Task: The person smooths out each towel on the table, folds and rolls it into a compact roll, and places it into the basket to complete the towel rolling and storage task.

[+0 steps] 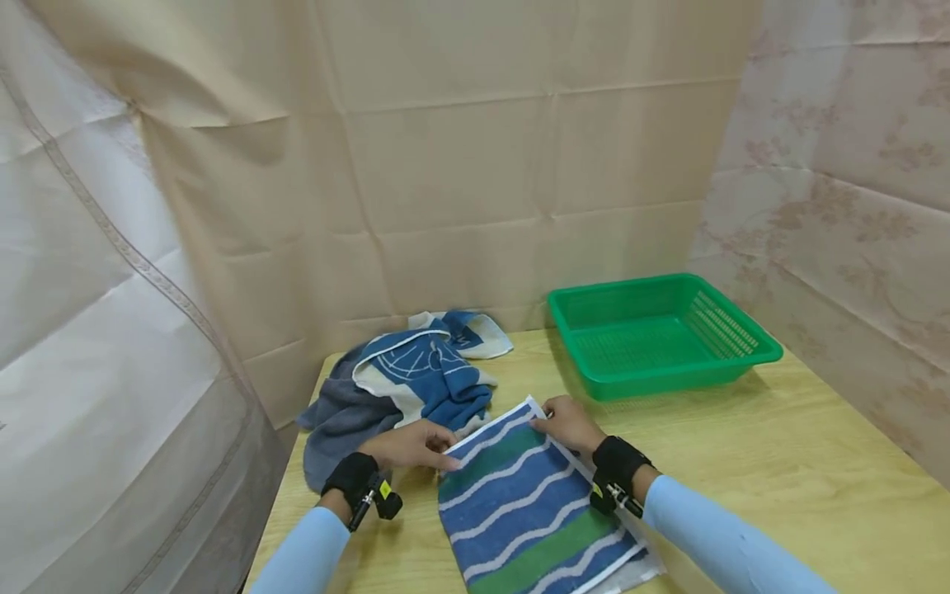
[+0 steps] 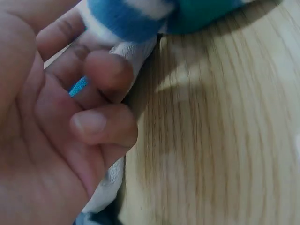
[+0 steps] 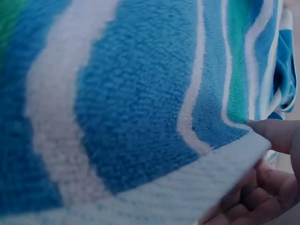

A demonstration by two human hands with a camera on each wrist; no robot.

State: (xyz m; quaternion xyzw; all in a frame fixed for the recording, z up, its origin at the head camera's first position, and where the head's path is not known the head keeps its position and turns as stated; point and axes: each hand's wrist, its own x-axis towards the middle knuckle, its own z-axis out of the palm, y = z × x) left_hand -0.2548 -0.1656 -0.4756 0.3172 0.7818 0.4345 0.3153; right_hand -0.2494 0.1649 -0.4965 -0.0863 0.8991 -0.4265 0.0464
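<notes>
A striped towel in blue and green with wavy white lines and a white border lies folded near the front of the table, its far edge raised. My left hand pinches its far left corner between thumb and fingers. In the left wrist view the other fingers of the left hand curl loosely beside the towel. At the far right corner my right hand pinches the white border. The right wrist view shows the thumb on top of the towel and curled fingers beneath.
Beyond my left hand lies a crumpled pile: a blue-and-white patterned towel and a grey cloth. A green plastic basket stands at the back right of the wooden table. Beige curtains hang behind.
</notes>
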